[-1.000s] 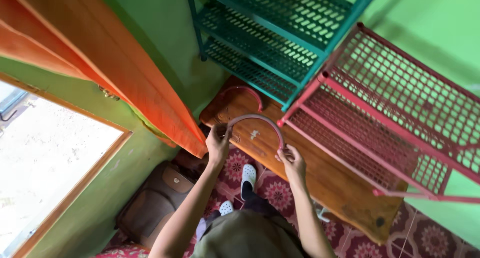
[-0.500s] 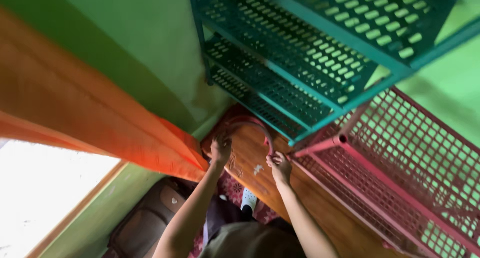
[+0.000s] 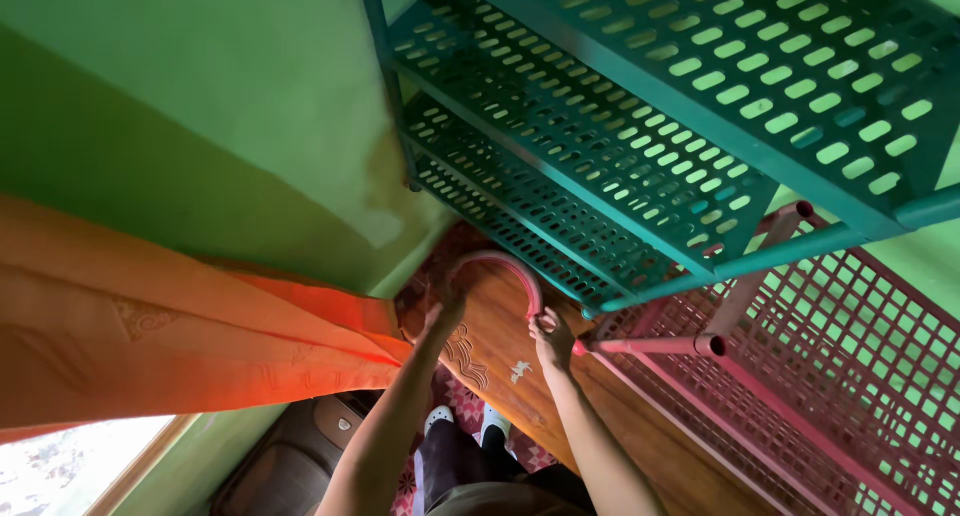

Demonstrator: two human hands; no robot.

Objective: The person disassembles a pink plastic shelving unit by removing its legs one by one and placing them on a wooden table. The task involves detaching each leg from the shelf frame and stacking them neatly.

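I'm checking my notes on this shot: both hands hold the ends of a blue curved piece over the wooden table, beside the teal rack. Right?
Not quite: the curved piece is pink-red, not blue, as the head view shows. The rest holds: the left hand and right hand each grip an end of it over the wooden table, beside the teal rack.

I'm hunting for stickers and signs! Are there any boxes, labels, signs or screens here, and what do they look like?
No boxes, signs or screens show.
Small white mark: on the brown wooden board, just below the right hand; pale, irregular, too small to tell if it is a label.
Carved swirl: on the board's edge under the left hand.
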